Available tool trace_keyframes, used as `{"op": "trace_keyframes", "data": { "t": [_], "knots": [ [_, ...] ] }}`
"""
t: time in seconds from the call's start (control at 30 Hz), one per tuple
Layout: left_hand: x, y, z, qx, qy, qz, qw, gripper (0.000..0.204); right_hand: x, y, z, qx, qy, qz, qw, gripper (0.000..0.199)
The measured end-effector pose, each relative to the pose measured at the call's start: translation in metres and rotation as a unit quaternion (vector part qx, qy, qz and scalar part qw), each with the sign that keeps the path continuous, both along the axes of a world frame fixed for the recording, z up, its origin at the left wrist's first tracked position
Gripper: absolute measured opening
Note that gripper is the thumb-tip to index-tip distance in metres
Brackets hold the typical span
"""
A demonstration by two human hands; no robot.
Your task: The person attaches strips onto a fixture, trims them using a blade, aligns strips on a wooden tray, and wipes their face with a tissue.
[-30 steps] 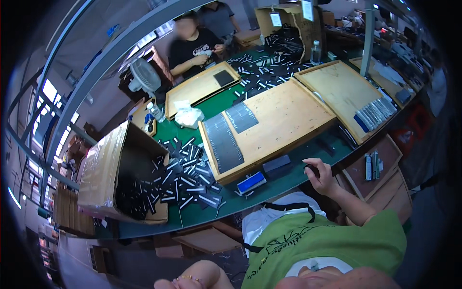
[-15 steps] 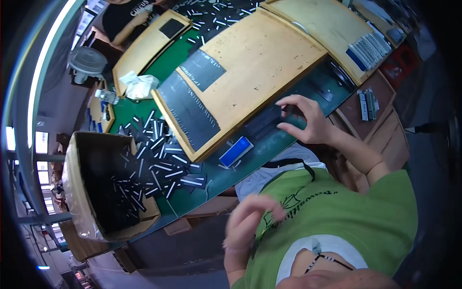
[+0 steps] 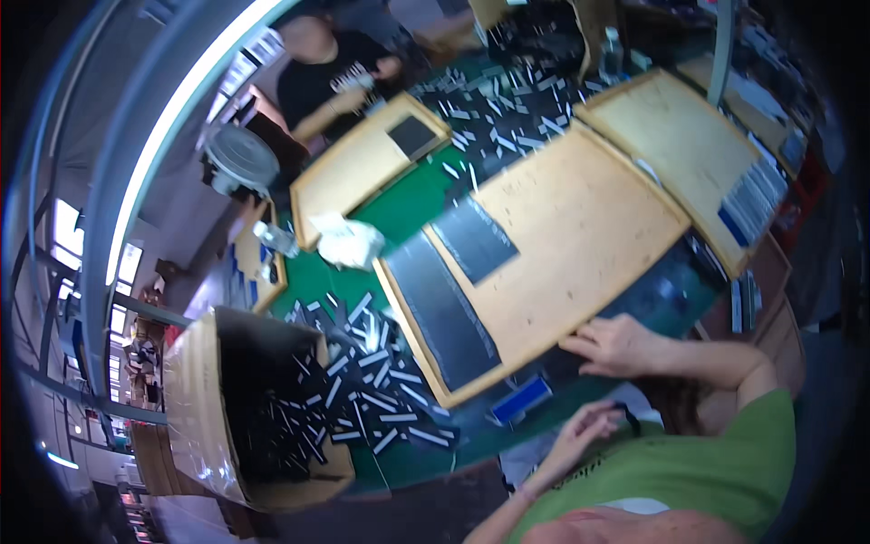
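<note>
1. The right hand [image 3: 625,347] is held with half-bent fingers beside the tray's [image 3: 580,249] front edge; any grip cannot be told.
2. The left hand [image 3: 587,430] is loosely curled near the blue block [image 3: 521,401]; its hold cannot be told.
3. The right hand's wide thumb-finger gap, seen earlier, is narrowed.
4. The tray is wooden, flat, rimmed, and partly covered by dark rectangular panels [image 3: 442,313].

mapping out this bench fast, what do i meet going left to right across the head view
Cardboard box → loose dark strips outside it → blue-topped block → right hand → row of grey pieces on the far-right tray
</note>
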State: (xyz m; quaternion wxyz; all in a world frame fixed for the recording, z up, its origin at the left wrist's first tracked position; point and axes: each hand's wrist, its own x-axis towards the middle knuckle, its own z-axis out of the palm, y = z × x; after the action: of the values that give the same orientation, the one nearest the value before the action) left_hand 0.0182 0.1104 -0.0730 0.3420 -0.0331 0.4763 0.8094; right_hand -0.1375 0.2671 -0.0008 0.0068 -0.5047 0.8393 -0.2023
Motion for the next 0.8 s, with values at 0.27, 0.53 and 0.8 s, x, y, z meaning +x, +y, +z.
{"op": "trace_keyframes", "data": {
  "t": [0.27,0.53,0.8],
  "knots": [
    [-0.015,-0.006,0.007,0.033,0.017,-0.071,0.997,0.04,-0.005,-0.005,0.007,0.059,-0.002,0.051,0.997,0.058],
    [-0.034,-0.011,-0.001,0.02,0.004,-0.11,0.994,0.042,-0.019,-0.013,0.007,0.127,0.008,0.067,0.99,0.054],
    [-0.028,-0.005,-0.001,0.049,-0.002,-0.122,0.991,0.042,-0.01,-0.008,0.009,0.119,0.041,0.08,0.989,0.047]
  ]
}}
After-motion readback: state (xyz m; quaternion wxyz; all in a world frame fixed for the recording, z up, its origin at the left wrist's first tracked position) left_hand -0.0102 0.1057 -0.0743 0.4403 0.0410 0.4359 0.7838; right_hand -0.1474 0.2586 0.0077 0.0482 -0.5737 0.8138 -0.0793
